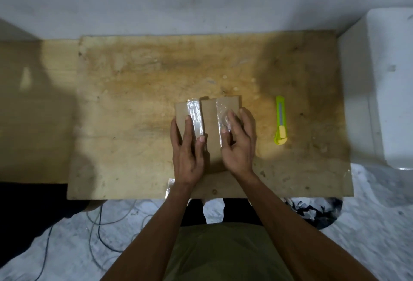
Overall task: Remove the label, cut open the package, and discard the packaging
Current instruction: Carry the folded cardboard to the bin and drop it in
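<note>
Lying flat near the middle of the worn wooden worktop [138,79] is a brown cardboard package [210,113] with two shiny strips of clear tape [195,113] running along its top. Both hands rest on its near half. The left hand [187,148] lies palm down on the left part, fingers [187,128] stretched out flat and gripping nothing, thumb on the edge of the left tape strip. The right hand [239,144] sits on the right part, its fingers bent and pressing on the right tape strip; whether they pinch a loose end of it I cannot tell. A bright green utility knife [280,120] lies on the worktop to the right, apart from the package and untouched. A dark bin [312,211] with a crumpled liner stands on the floor under the worktop's near right corner.
</note>
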`<action>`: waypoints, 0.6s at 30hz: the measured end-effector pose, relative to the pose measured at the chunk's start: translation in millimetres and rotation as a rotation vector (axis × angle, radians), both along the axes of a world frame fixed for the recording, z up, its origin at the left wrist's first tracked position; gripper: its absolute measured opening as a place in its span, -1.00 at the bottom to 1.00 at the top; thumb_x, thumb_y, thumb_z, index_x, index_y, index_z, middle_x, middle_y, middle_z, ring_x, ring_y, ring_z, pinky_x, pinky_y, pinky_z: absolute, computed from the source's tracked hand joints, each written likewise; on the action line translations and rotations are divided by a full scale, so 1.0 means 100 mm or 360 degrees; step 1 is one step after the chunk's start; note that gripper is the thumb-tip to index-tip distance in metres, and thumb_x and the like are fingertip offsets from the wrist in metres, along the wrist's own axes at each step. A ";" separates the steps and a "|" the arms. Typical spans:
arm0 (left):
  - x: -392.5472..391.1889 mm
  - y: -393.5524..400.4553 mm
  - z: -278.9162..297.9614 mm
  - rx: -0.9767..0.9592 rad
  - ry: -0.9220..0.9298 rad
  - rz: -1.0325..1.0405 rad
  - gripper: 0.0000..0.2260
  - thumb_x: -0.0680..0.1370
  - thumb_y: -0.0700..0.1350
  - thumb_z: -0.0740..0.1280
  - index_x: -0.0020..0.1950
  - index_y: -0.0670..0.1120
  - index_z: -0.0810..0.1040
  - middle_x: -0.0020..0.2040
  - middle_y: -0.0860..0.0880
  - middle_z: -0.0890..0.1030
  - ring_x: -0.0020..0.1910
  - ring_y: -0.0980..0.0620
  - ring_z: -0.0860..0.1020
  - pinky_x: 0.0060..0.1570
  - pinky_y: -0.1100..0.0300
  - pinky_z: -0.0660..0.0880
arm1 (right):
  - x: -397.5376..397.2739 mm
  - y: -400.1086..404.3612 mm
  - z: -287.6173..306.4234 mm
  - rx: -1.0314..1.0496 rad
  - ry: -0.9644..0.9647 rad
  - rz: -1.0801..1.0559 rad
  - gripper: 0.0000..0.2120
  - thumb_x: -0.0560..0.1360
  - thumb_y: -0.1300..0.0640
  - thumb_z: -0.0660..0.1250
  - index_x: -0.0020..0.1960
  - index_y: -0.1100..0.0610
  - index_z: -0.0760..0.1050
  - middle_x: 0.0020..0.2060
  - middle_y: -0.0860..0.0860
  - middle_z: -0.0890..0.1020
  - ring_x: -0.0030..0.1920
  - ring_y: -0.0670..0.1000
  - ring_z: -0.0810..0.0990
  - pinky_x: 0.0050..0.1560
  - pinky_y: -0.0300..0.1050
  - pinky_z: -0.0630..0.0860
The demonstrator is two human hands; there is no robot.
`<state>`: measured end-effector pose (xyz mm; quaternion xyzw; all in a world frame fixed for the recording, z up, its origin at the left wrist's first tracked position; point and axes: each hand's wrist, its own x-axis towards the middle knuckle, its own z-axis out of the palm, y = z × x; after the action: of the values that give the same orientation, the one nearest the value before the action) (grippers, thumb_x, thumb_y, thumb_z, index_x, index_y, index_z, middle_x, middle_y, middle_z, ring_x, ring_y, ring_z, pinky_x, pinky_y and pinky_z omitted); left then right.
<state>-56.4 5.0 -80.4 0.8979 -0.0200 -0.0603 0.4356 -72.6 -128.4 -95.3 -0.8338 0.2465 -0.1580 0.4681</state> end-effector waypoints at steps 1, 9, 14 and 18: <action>0.02 0.01 0.07 -0.0042 -0.0007 0.0040 -0.50 0.64 -0.02 0.25 0.57 -0.07 0.28 0.62 -0.17 0.07 0.60 0.04 0.06 0.31 0.60 0.08 | 0.03 -0.03 0.06 0.0062 0.0024 0.0014 -0.58 0.55 0.17 0.37 0.39 0.17 0.47 0.44 0.14 0.39 0.45 -0.25 0.23 0.38 -0.42 0.23; 0.37 0.10 0.60 -0.0129 0.0048 0.0029 -0.45 0.53 0.15 0.40 0.46 -0.03 0.46 0.37 -0.11 0.49 0.26 0.28 0.49 0.15 0.36 0.36 | 0.14 -0.16 0.53 0.0556 0.0249 0.0123 -0.40 0.50 -0.15 0.38 0.49 -0.16 0.29 0.43 -0.18 0.37 0.41 -0.22 0.29 0.39 -0.18 0.33; 0.37 0.18 0.80 -0.0143 -0.0004 -0.0132 -0.35 0.49 0.24 0.29 0.51 -0.06 0.40 0.18 -0.06 0.49 -0.13 0.37 0.46 -0.01 0.21 0.47 | 0.08 0.01 0.78 0.0269 0.0261 -0.0185 -0.44 0.47 -0.16 0.41 0.44 -0.11 0.40 0.31 0.03 0.47 0.33 0.03 0.45 0.20 -0.21 0.37; 0.35 0.29 0.82 -0.0179 0.0013 -0.0222 -0.35 0.48 0.18 0.32 0.52 -0.08 0.38 0.26 -0.14 0.47 -0.10 0.22 0.48 0.09 0.22 0.41 | -0.11 0.16 0.93 0.0183 0.0206 -0.0139 -0.47 0.55 -0.13 0.32 0.48 -0.10 0.33 0.37 0.00 0.43 0.39 -0.01 0.39 0.33 -0.14 0.38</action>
<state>-21.5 34.3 1.2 0.8683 -0.0840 -0.0929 0.4800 -83.1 -112.7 -2.5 -0.8025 0.3210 -0.1095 0.4909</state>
